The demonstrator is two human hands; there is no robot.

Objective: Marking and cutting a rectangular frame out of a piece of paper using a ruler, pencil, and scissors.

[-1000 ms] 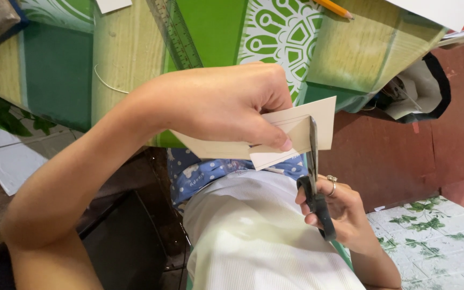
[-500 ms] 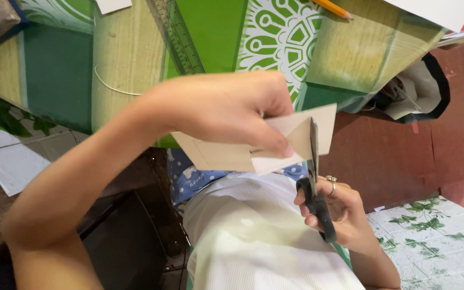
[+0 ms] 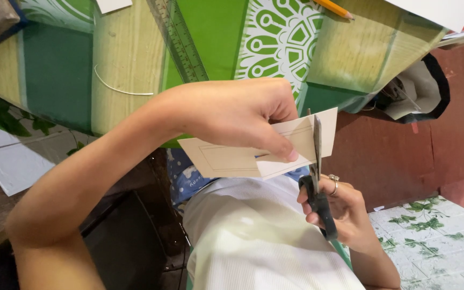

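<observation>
Centrally, the left hand [image 3: 232,115] pinches the card [image 3: 243,156] taut so the right hand's [image 3: 342,212] scissors [image 3: 318,177], gripped tight, cut along its drawn line.

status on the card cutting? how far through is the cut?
Done: pencil lines are already drawn on the cream card, and the scissors have entered at its right end. In hand: the left hand pinches the card while the right hand works the black scissor handles, blades upright across the card. Left: most of the outlined rectangle is uncut; ruler and pencil lie on the table.
</observation>
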